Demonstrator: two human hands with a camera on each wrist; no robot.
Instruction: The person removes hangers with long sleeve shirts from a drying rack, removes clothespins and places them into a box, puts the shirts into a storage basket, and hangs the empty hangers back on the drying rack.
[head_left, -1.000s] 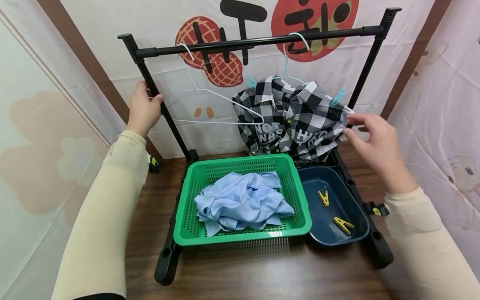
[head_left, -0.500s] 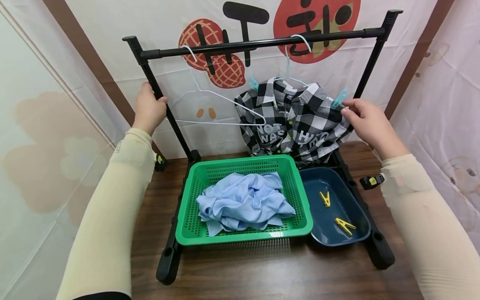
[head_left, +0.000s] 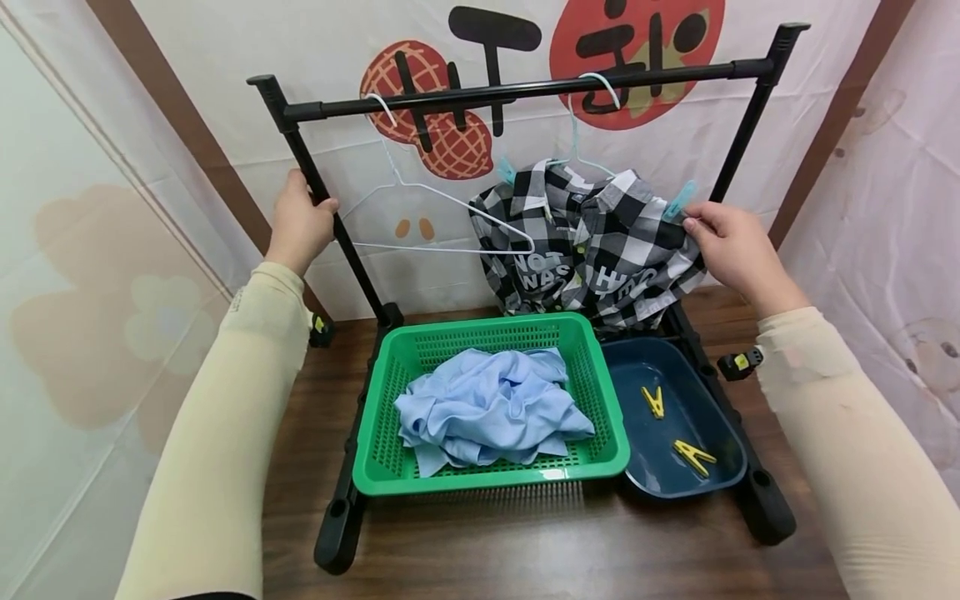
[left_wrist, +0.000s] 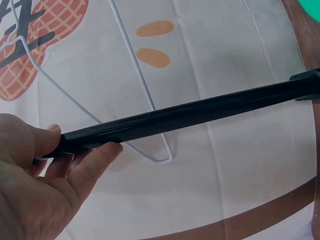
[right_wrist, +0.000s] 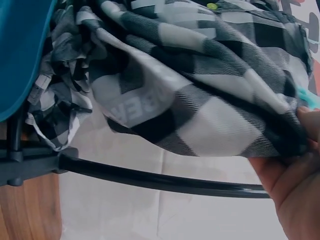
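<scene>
Near: green perforated plastic basket (head_left: 491, 484), crumpled light-blue cloth (head_left: 491, 408) inside; dark-blue plastic tub (head_left: 660, 458) right. Farther: black-and-white checked shirt (head_left: 600, 229), shoulders running left-right, lies just left of nearer right hand (head_left: 738, 257), grip pinching its right sleeve edge; pale-blue clip (head_left: 680, 201) crowds fingertips. Left hand (head_left: 297, 221) grips black rack post (head_left: 352, 260); white wire hanger (head_left: 442, 248) between.

Printed curtain (head_left: 442, 287), wood-grain surface (head_left: 540, 554)

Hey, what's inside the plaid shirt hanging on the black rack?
A pale blue hanger goes in at the neck; its upper part shows. The plaid shirt covers its lower part, and anything else inside can't be seen.
</scene>
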